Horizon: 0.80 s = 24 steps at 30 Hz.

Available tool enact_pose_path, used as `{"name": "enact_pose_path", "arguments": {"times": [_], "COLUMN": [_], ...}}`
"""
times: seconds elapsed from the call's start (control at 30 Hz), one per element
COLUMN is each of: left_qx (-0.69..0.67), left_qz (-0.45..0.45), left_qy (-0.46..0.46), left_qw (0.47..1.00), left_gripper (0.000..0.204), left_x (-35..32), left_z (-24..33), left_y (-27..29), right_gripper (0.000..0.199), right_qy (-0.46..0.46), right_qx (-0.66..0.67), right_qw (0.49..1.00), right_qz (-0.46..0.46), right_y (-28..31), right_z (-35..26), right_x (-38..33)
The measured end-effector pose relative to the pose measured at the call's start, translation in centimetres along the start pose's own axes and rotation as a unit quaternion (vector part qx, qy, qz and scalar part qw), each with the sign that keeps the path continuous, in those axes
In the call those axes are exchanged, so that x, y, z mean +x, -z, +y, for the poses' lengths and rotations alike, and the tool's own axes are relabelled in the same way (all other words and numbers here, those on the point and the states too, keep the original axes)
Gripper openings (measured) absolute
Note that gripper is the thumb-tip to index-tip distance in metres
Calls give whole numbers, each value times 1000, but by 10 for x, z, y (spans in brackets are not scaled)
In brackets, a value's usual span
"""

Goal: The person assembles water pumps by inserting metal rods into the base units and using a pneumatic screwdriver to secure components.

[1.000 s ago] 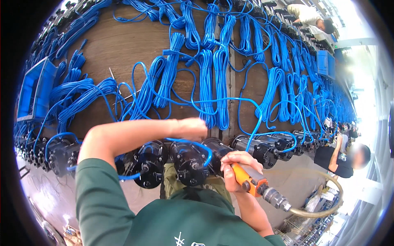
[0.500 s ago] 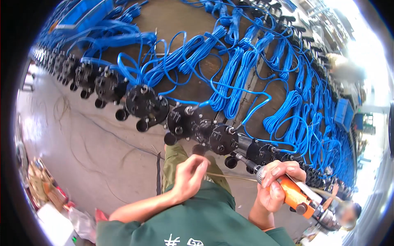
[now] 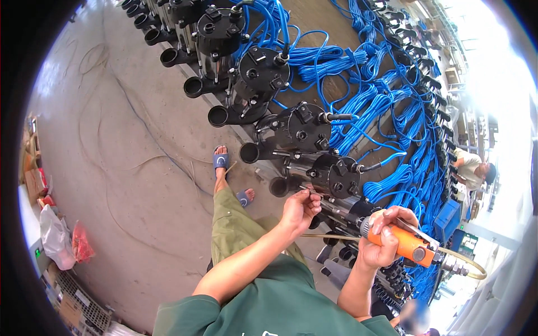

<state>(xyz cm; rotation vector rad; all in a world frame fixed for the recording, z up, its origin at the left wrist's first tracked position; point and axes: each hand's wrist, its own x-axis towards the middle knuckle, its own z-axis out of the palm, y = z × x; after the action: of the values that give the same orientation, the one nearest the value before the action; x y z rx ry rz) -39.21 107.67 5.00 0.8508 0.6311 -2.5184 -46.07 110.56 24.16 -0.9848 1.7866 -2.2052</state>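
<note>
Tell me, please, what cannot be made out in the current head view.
In the head view:
Left hand: too curled to show whether it holds anything.
Orange pneumatic driver: right hand covers part of its body.
Green shirt: lower edge cuts off its print.

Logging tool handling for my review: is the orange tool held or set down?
Held: the right hand wraps around the orange tool. Whether it is running, I cannot tell.

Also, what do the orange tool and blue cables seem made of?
Orange tool: smooth painted metal or plastic; the even colour and sheen leave it open. Blue cables: probably plastic or rubber sheathing, slightly glossy, judging by smooth, flexible loops.
</note>
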Motion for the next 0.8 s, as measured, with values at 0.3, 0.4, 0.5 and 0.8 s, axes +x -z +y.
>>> {"name": "enact_pose_path", "arguments": {"times": [0.3,0.4,0.5,0.8], "left_qx": [25,23,92,715], "left_qz": [-5,-10,32,43], "left_qy": [-12,5,18,-501], "left_qw": [1000,1000,995,486], "left_gripper": [16,16,21,88], "left_x": [7,8,1,-33], "left_z": [1,1,7,34], "left_y": [5,6,3,-12], "right_gripper": [37,34,32,36], "right_qy": [-45,-134,-167,-46], "right_qx": [47,629,568,23], "right_qw": [998,690,767,991], "right_qz": [16,332,248,-126], "right_y": [17,44,42,0], "right_z": [23,68,71,34], "right_x": [2,-11,-8,15]}}
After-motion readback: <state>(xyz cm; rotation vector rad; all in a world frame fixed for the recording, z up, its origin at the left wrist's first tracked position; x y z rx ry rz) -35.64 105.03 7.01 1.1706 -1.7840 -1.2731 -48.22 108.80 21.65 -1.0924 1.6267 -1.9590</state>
